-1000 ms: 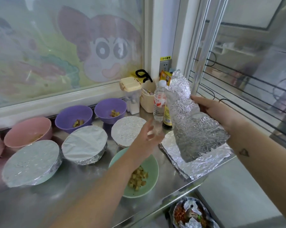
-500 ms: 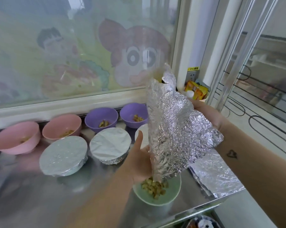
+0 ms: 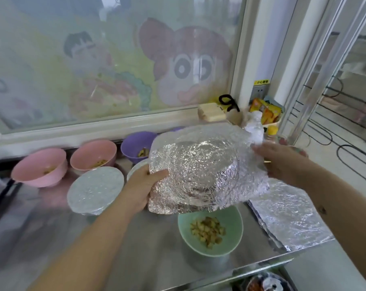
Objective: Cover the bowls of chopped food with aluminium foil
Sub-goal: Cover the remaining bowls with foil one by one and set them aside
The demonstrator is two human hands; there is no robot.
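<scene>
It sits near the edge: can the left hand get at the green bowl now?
Probably not yet: the left hand grips the foil sheet above the green bowl, though the path looks open.

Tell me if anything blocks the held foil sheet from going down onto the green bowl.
Nothing visible does. The foil sheet, held by the left hand and right hand, hangs above the open green bowl.

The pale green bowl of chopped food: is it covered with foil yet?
No, the pale green bowl lies open; the crinkled aluminium foil sheet is held in the air by the left hand and right hand.
</scene>
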